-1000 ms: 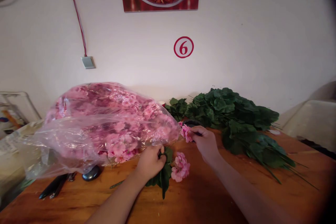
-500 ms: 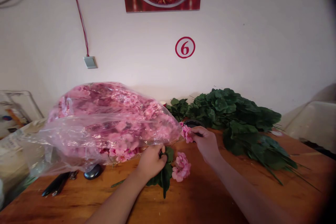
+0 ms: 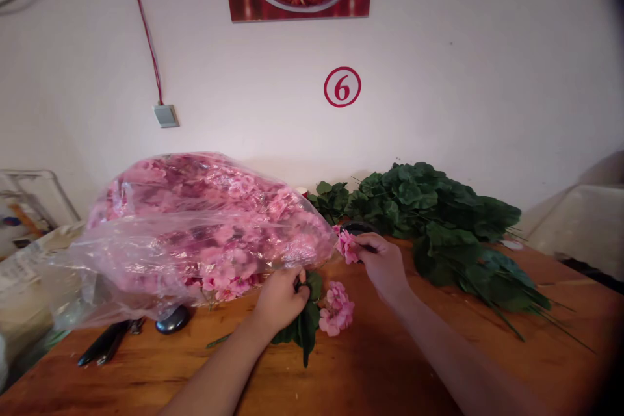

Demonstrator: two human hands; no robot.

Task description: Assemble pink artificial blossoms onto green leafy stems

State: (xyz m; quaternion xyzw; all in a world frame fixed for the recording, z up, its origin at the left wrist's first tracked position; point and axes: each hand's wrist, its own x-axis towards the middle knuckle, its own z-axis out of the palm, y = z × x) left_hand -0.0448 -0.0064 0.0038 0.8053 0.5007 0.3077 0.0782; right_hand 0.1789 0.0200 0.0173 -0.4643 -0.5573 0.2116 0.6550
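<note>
My left hand [image 3: 283, 299] is closed in a pinch around an artificial flower stem, most of it hidden by the fingers. Green leaves [image 3: 308, 325] stick out below and beside that hand, and a pink flower head [image 3: 336, 309] shows just to their right. Farther right and back, my right hand [image 3: 385, 266] pinches a small pink flower [image 3: 347, 247] between thumb and fingers. That flower is by the right end of a clear plastic bag [image 3: 131, 234] stuffed with pink flowers. Behind the right hand's fingers lies a round black object [image 3: 358, 227], partly covered.
Green leaf stems [image 3: 429, 201] are heaped along the wall at the right of the wooden table [image 3: 370, 377]. A shiny dark rounded object [image 3: 173, 320] and a black-handled tool [image 3: 104, 343] lie at the left, beside the bag. A red-and-white item [image 3: 302, 192] peeks out behind the bag.
Both hands keep their places and their holds. The whole view has shifted very slightly; nothing else visibly differs.
</note>
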